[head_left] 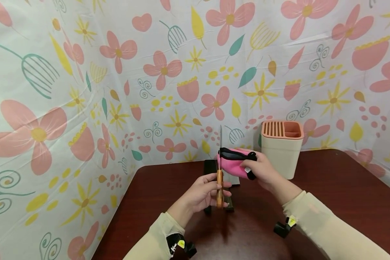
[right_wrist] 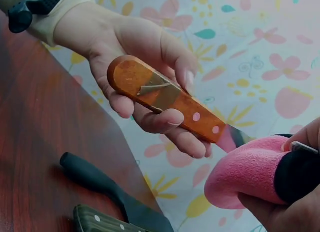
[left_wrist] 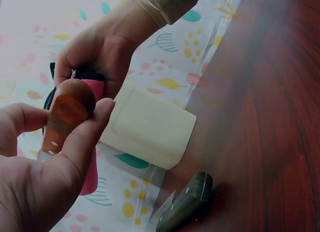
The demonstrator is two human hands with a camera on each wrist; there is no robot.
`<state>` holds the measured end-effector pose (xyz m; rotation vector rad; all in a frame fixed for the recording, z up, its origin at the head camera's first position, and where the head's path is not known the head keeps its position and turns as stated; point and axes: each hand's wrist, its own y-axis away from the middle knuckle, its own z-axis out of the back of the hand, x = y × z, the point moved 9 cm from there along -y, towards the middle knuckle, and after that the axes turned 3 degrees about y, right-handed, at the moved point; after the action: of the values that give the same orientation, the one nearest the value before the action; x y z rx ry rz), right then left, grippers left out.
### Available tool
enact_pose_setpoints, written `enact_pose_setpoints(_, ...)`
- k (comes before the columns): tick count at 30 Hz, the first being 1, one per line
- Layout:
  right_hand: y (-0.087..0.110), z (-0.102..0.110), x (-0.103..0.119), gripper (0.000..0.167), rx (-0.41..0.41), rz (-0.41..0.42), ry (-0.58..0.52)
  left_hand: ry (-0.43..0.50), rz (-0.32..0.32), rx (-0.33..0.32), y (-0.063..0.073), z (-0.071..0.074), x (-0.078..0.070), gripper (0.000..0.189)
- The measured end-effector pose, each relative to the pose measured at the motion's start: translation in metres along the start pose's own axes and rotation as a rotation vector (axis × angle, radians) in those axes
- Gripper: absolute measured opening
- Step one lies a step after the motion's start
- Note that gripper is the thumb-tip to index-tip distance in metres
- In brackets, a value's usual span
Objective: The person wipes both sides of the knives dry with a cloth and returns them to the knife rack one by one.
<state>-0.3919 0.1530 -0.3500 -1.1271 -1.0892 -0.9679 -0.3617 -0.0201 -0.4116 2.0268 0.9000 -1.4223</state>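
Note:
My left hand (head_left: pixel 201 193) holds a knife (head_left: pixel 220 186) by its orange-brown wooden handle, with the blade pointing up. Tape is wrapped round part of that handle, as the right wrist view shows. A soft pink cloth (right_wrist: pixel 245 177) with black trim is in my right hand (head_left: pixel 264 169), gripped between thumb and fingers. The cloth lies against the blade just above the handle and hides part of it. On the table below are a black-handled knife (right_wrist: pixel 92 179) and a knife with a dark, riveted, wood-grained handle (right_wrist: pixel 97 219).
A cream knife holder (head_left: pixel 281 157) with a slotted salmon top stands at the back right of the dark red-brown table (head_left: pixel 331 195). Floral cloth (head_left: pixel 169 108) hangs behind the table and along its left side.

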Motion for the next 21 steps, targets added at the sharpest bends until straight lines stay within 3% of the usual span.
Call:
enact_pose_setpoints(6, 0.002, -0.002, 0.001, 0.061, -0.008, -0.009, 0.000, 0.028, 0.012, -0.039, 0.000, 0.003, 0.003, 0.050)
enact_pose_setpoints(12, 0.004, -0.001, 0.006, 0.062, 0.013, 0.004, -0.045, 0.041, 0.017, -0.002, 0.002, 0.002, 0.001, 0.052)
enact_pose_setpoints(18, 0.001, 0.015, 0.021, 0.062, 0.017, -0.012, -0.094, 0.008, 0.032, 0.021, 0.006, 0.000, -0.002, 0.048)
enact_pose_setpoints(21, -0.003, 0.024, 0.034, 0.064, 0.027, -0.014, -0.034, 0.008, 0.031, 0.011, 0.008, -0.001, -0.005, 0.045)
